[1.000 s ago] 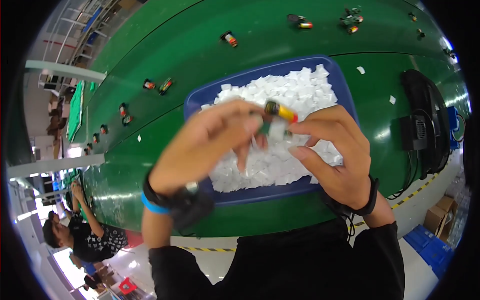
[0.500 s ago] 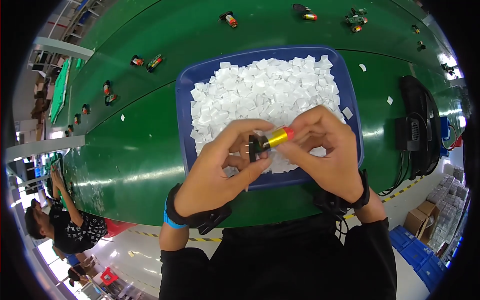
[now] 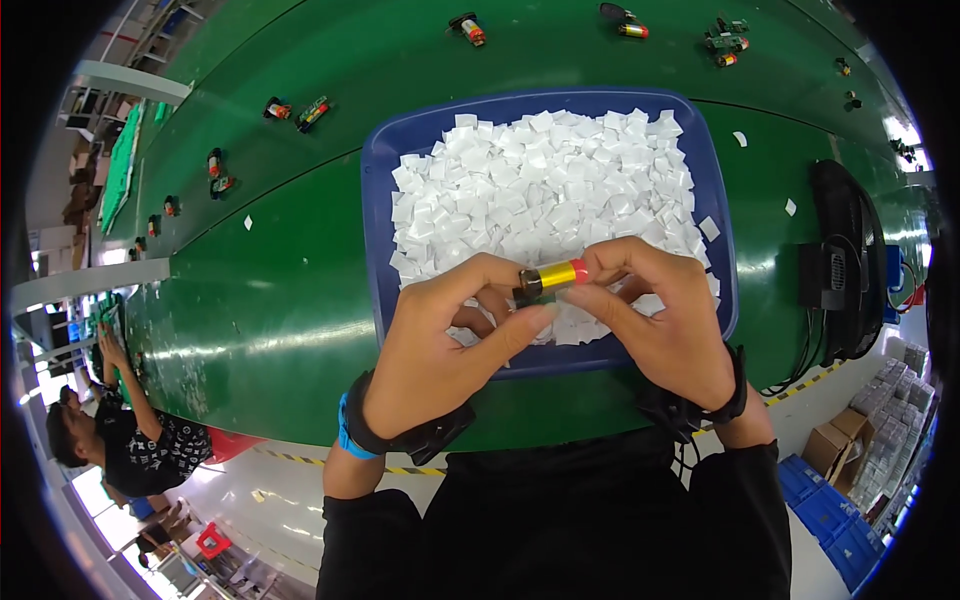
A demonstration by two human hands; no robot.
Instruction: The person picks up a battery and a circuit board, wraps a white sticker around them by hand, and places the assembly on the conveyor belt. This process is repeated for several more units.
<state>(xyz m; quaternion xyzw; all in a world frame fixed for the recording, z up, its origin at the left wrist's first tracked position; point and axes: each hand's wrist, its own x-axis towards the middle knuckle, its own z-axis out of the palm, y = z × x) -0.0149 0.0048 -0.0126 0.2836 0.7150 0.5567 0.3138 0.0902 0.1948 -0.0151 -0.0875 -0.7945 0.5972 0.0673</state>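
Yellow-banded cylinder (image 3: 556, 275), its dark end pinched by the left hand (image 3: 432, 322) and red end by the right hand (image 3: 672, 318), could drop into the white squares (image 3: 540, 185) beneath both if either pinch slackens.

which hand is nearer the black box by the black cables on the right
Right. The right hand is over the near right part of the blue tray, with the black box off to its right; the left hand is over the near left part, farther across.

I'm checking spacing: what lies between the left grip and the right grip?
In the head view, a yellow, red-ended cylinder spans from the left grip to the right grip, above white pieces.
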